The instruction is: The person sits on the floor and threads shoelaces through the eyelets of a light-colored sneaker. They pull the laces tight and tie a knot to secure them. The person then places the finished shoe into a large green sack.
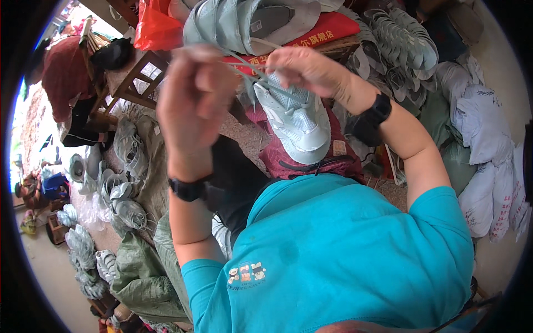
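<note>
White sacks (pixel 483 125) line the workroom. Mesh sneaker (pixel 302 126): apparently part-laced, lace (pixel 283 92) untied. Left hand (pixel 197 100), right hand (pixel 311 69): grip cannot be determined (motion blur).

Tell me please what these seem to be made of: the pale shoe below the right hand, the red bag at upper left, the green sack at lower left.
Pale shoe: probably synthetic mesh with smoother, leather-like panels; a fine grid shows. Red bag: likely thin plastic film, from its shine and creases. Green sack: perhaps woven plastic, from stiff folds and dull sheen.
</note>
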### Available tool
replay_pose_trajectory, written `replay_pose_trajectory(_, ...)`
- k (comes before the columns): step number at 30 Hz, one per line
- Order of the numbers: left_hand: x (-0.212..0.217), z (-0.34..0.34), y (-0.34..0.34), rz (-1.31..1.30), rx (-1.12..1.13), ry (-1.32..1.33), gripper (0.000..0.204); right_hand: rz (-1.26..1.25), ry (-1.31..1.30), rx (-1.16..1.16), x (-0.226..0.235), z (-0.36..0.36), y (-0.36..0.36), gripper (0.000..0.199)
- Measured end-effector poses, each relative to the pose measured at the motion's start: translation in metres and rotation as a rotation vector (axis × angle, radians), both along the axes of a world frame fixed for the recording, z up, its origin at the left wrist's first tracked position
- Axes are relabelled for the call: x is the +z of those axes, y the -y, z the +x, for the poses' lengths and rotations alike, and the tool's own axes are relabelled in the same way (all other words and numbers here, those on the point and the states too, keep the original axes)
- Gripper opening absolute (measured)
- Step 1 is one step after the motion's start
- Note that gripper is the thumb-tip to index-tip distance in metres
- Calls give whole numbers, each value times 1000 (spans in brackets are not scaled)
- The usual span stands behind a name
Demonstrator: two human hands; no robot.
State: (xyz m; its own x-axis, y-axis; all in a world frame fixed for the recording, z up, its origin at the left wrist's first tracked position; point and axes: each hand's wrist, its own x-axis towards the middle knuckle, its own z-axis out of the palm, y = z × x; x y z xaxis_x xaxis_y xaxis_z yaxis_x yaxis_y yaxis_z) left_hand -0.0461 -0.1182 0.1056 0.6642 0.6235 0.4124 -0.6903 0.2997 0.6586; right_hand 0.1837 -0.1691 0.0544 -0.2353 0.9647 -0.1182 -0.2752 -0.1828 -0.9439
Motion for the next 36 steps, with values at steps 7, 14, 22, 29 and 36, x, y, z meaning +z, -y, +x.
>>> replay_pose_trajectory(7,-38,-122,-67,-599,228,223,15,73,-448,-328,9,97,40,22)
replay_pose_trajectory(14,-142,-255,-122,-845,515,96,13,-250,-484,-1068,-41,274,135,27)
replay_pose_trajectory(22,-190,-307,-131,-603,942,-253,8,-330,-54,-1601,-107,433,309,20)
replay_pose_trajectory(29,-118,-87,-18,-61,709,-897,29,-325,376,-813,-83,164,130,34)
replay_pose_trajectory(36,-136,11,35,501,628,-966,14,-93,319,-257,-50,45,80,15)
